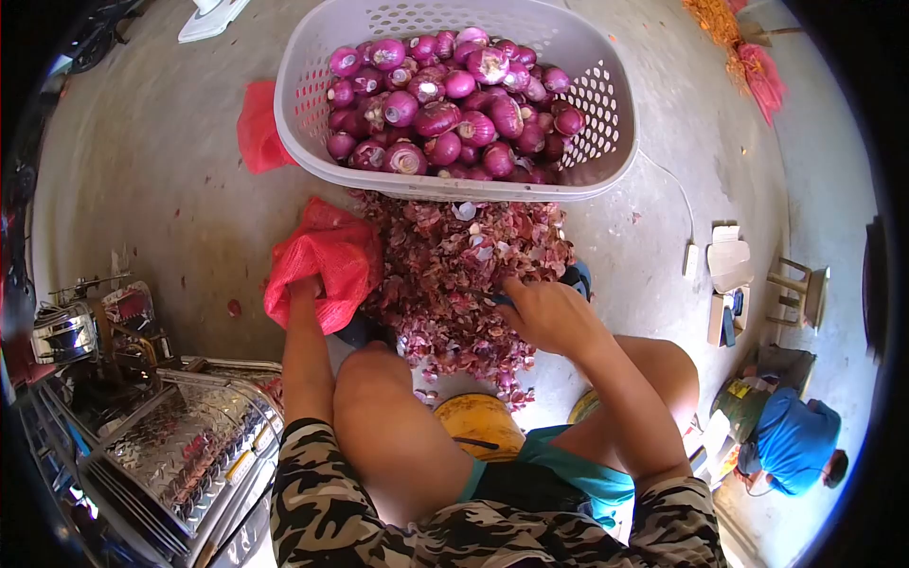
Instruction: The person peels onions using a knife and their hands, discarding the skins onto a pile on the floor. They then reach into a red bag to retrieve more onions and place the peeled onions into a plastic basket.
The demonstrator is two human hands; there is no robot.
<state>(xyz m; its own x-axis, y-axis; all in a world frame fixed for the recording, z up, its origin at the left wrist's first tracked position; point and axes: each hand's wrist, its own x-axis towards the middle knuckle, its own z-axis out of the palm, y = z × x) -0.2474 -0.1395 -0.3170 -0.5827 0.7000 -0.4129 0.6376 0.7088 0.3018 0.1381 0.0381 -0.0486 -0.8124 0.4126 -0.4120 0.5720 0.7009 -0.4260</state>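
My left hand [305,288] reaches into the mouth of a red mesh sack [327,251], which hides its fingers. My right hand [549,315] is closed over the right side of a heap of dry onion skins [464,275]. A small blue bit shows by its fingertips, but what it belongs to is hidden. Beyond the heap stands a grey plastic basket [454,187] with holes in its walls. Many peeled-looking red onions [437,118] lie in it.
A yellow round container [481,426] stands between my legs. At the left is a metal-plated vehicle [180,454]. Another red sack [260,128] lies by the basket. To the right are a power strip [691,259], a cardboard box [729,265], a wooden stool [800,293] and a person in blue [795,440].
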